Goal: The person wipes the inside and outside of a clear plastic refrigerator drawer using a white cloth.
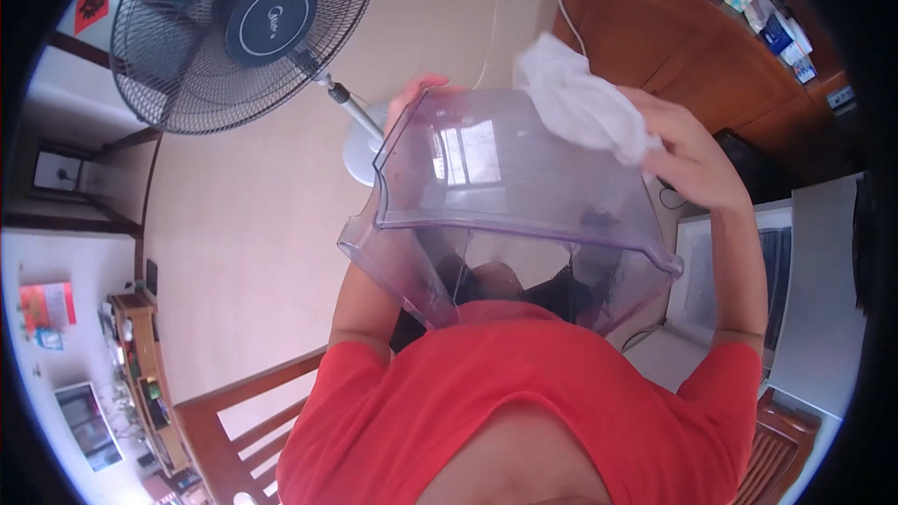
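A clear, purplish plastic drawer or bin [526, 168] is held up in front of my chest, its open side towards me. My left hand [414, 99] grips its far left edge, with the fingertips over the rim and the forearm partly seen through the plastic. In my right hand [677, 144] is a crumpled white cloth [586, 102], which lies against the far right part of the drawer's outer face. Light from a window reflects on that face.
A standing fan [270, 21] is at the far left, near the drawer. An open refrigerator [736, 280] stands at the right, below a wooden cabinet [631, 35] with loose items on top. A wooden chair or bench [231, 428] is at the near left.
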Action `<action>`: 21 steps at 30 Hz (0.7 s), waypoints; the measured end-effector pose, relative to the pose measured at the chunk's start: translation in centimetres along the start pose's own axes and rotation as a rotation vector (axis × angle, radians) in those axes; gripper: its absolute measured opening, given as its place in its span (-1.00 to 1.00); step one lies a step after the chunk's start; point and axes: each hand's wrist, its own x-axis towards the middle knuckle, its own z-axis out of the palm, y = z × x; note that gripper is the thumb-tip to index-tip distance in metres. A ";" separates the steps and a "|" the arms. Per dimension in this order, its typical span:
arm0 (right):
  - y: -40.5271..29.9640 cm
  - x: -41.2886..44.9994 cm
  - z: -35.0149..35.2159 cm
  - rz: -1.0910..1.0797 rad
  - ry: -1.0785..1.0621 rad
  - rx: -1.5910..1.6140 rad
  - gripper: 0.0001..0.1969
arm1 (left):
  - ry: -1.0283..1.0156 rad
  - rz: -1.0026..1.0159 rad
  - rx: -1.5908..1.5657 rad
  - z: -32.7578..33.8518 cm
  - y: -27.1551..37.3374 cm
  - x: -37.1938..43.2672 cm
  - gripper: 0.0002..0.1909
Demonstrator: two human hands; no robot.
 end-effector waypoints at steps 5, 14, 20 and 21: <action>-2.3 -1.1 -0.2 -0.143 -0.034 0.134 -0.73 | 0.002 -0.092 -0.018 -0.6 -2.1 1.2 -0.63; 3.4 8.0 3.2 0.188 -0.180 -0.277 -0.73 | -0.044 -0.210 -0.113 1.5 -4.4 2.8 -0.58; -0.5 9.0 4.8 -0.051 -0.287 -0.362 -0.70 | -0.181 -0.172 -0.258 3.3 -3.5 2.5 -0.56; -1.4 8.7 4.5 -0.042 -0.289 -0.363 -0.70 | -0.183 -0.178 -0.265 4.4 -3.3 2.1 -0.56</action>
